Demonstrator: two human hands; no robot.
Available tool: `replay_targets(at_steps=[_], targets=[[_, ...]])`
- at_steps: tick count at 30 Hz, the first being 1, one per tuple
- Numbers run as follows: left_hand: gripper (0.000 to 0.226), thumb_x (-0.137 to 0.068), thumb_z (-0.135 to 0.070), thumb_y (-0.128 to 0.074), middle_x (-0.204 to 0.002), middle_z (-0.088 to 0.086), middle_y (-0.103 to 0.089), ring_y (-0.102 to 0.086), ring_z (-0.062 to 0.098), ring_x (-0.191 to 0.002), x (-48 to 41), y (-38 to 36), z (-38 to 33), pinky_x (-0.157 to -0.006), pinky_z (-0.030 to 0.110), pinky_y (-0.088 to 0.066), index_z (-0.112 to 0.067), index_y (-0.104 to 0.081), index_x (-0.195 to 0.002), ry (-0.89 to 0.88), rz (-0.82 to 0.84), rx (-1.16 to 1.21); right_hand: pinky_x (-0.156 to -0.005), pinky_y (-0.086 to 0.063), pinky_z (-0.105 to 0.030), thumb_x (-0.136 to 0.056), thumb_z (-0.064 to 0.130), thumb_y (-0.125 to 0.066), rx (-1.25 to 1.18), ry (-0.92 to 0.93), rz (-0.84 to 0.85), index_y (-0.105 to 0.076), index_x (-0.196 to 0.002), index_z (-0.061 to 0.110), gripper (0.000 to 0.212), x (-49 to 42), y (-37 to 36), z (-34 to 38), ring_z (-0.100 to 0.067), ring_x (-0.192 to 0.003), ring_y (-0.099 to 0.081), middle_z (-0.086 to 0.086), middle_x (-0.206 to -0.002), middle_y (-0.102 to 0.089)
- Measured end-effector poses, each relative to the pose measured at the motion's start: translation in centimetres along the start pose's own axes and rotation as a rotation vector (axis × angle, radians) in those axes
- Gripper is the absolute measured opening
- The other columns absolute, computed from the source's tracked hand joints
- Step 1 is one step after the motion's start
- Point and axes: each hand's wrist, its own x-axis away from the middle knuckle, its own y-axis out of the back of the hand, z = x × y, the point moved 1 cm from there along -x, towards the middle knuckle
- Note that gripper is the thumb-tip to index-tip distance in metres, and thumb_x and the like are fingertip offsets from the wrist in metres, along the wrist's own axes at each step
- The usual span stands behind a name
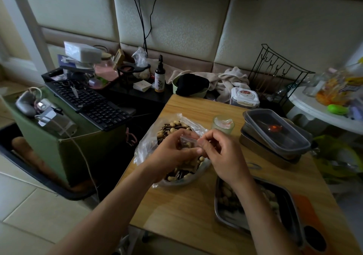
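A clear plastic bag (146,144) lies open on the wooden table (176,205), full of mixed peanuts and striped sunflower seeds (172,130). Above it both hands meet on a small clear zip bag (188,139). My left hand (172,154) holds the small bag from below, fingers curled round it. My right hand (218,152) pinches its top edge between thumb and fingertips. Under my right forearm sits a metal tray (290,211) with peanuts in it.
A small glass cup (223,126) stands just beyond the hands. Stacked lidded containers (275,134) sit at the right. A keyboard (90,101) rests on a green box to the left. A white tub (244,96), cloths and a wire rack (279,72) crowd the far edge.
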Motion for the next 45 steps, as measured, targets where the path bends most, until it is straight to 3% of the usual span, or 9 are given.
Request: replay_targets(at_steps=[4,8,13,18,22,26,30,38,45], targets=[[0.035,-0.092,-0.02,-0.074,-0.089,0.012,-0.07,-0.071,0.024,-0.076,0.0,-0.1,-0.1,-0.07,0.036,-0.06,-0.016,-0.058,-0.123,0.012,-0.002,-0.028,-0.063,-0.055,-0.026,-0.101,0.024,-0.065,-0.003,0.025,-0.022,-0.067,-0.093,0.02,0.009,0.0,0.0,0.1,-0.01,-0.076,-0.065,0.008,-0.083,-0.066],[0.024,-0.097,-0.019,-0.068,-0.11,0.015,-0.072,-0.073,0.03,-0.1,-0.1,-0.2,0.1,-0.087,0.041,-0.061,-0.016,-0.066,-0.12,0.03,0.012,-0.056,-0.066,-0.057,-0.039,-0.101,0.034,-0.061,-0.012,0.021,-0.069,-0.066,-0.092,0.022,0.016,-0.1,0.5,-0.2,-0.014,-0.075,-0.065,0.008,-0.08,-0.063],[0.028,-0.091,-0.026,-0.075,-0.114,0.007,-0.073,-0.072,0.024,-0.105,-0.1,0.2,0.3,-0.095,0.044,-0.059,-0.022,-0.068,-0.118,0.046,-0.027,-0.086,-0.065,-0.057,-0.042,-0.103,0.031,-0.062,-0.062,-0.011,-0.053,-0.066,-0.091,0.023,0.015,-0.2,0.6,-0.2,-0.015,-0.074,-0.065,0.009,-0.08,-0.065],[0.022,-0.096,-0.017,-0.066,-0.1,0.007,-0.075,-0.073,0.025,-0.091,0.0,0.1,0.0,-0.08,0.037,-0.061,-0.014,-0.066,-0.118,0.095,-0.015,0.033,-0.07,-0.058,-0.05,-0.102,0.028,-0.065,-0.124,-0.071,0.065,-0.068,-0.093,0.024,0.01,-0.1,0.6,-0.3,-0.017,-0.076,-0.067,0.005,-0.083,-0.069],[0.019,-0.099,-0.007,-0.058,-0.095,0.013,-0.07,-0.068,0.027,-0.085,0.1,0.2,-0.1,-0.073,0.035,-0.061,-0.008,-0.065,-0.116,0.1,-0.003,-0.002,-0.069,-0.059,-0.041,-0.099,0.026,-0.069,-0.048,-0.053,0.022,-0.07,-0.092,0.025,0.007,0.0,0.6,-0.3,-0.012,-0.077,-0.068,0.008,-0.083,-0.07],[0.017,-0.101,-0.017,-0.061,-0.091,0.013,-0.068,-0.067,0.027,-0.081,0.1,-0.3,-0.1,-0.069,0.037,-0.061,-0.01,-0.066,-0.114,0.094,-0.032,-0.003,-0.063,-0.057,-0.026,-0.099,0.023,-0.069,0.015,-0.039,-0.026,-0.07,-0.092,0.022,0.007,0.1,0.3,-0.3,-0.008,-0.075,-0.068,0.009,-0.08,-0.07],[0.014,-0.1,-0.024,-0.063,-0.093,0.016,-0.072,-0.069,0.025,-0.076,0.1,-0.4,-0.1,-0.063,0.034,-0.06,-0.013,-0.068,-0.107,0.058,-0.116,-0.004,-0.069,-0.061,-0.031,-0.1,0.021,-0.067,-0.058,-0.079,-0.016,-0.069,-0.096,0.023,0.005,0.1,0.1,-0.3,-0.01,-0.081,-0.07,0.008,-0.086,-0.071],[0.018,-0.099,-0.026,-0.064,-0.097,0.015,-0.076,-0.075,0.03,-0.085,0.2,-0.1,-0.4,-0.066,0.034,-0.059,-0.011,-0.068,-0.108,0.012,-0.188,0.065,-0.072,-0.058,-0.028,-0.098,0.021,-0.071,-0.429,-0.39,0.041,-0.073,-0.102,0.017,0.006,-0.1,-0.2,-0.8,-0.022,-0.087,-0.074,-0.008,-0.096,-0.076],[0.019,-0.099,-0.024,-0.064,-0.102,0.021,-0.072,-0.073,0.032,-0.086,0.3,-0.4,-0.7,-0.063,0.034,-0.06,-0.009,-0.067,-0.11,-0.011,-0.177,0.102,-0.069,-0.057,-0.029,-0.098,0.022,-0.07,-0.374,-0.312,-0.021,-0.074,-0.089,0.022,0.01,-0.1,0.0,-0.9,-0.017,-0.081,-0.072,-0.003,-0.085,-0.074]])
